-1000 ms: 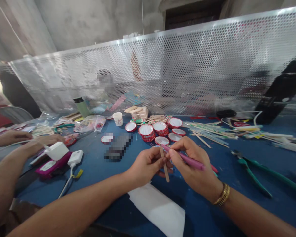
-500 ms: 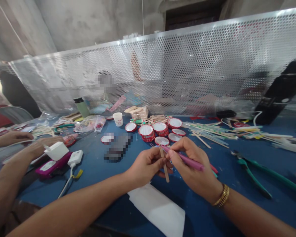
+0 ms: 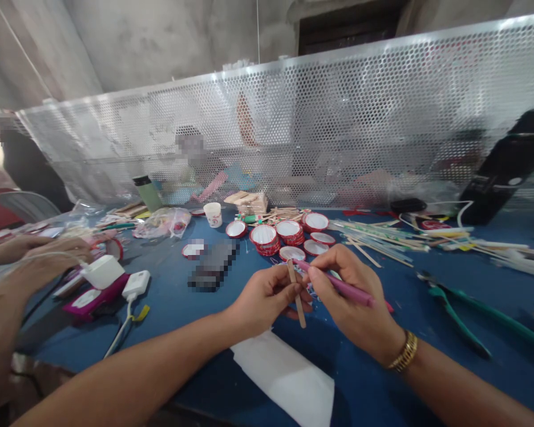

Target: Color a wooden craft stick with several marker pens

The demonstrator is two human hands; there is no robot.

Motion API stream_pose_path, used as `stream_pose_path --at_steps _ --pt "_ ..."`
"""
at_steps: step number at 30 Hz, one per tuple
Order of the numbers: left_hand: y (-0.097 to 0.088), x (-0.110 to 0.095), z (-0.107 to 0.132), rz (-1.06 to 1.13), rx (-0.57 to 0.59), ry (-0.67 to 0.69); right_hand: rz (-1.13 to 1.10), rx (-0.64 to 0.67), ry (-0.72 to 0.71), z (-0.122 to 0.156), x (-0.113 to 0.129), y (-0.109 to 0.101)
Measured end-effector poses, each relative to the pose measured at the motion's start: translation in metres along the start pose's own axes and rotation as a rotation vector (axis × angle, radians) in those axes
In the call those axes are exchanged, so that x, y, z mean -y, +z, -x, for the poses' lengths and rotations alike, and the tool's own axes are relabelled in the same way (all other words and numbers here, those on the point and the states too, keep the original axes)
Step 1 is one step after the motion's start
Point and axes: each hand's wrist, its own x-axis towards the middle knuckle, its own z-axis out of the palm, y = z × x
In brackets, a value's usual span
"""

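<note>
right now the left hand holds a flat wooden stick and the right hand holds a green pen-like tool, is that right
Not quite: the pen-like tool in the right hand is pinkish purple, not green, as the head view shows. The left hand does hold a flat wooden stick.

1 held stick (image 3: 299, 312), 1 held pen (image 3: 355, 293), 1 green bottle (image 3: 147, 194), 2 white chargers (image 3: 104, 272) (image 3: 136, 284), 1 gold bracelet (image 3: 406, 352)

One head-worn view is recorded, taken from above the near side of the worktop (image 3: 169, 305) and facing forward and down. The wearer's forearms (image 3: 151, 362) enter from the lower edge; the left hand (image 3: 258, 299) and right hand (image 3: 356, 296) appear at close range, below mid-height. Coverage is wide, reaching the perforated screen (image 3: 351, 130) and wall (image 3: 160, 41) beyond.
</note>
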Motion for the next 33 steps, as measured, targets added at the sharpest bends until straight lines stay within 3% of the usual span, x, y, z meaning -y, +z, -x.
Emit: stream_pose_path --at_steps 17,33 --pt "0.0003 -0.0019 -0.0017 0.001 -0.009 -0.001 -0.036 0.057 0.008 0.0012 -0.0003 0.0019" --pt "0.0001 -0.0027 -0.0016 -0.008 -0.006 0.006 0.011 0.028 0.005 0.0004 -0.0001 0.0008"
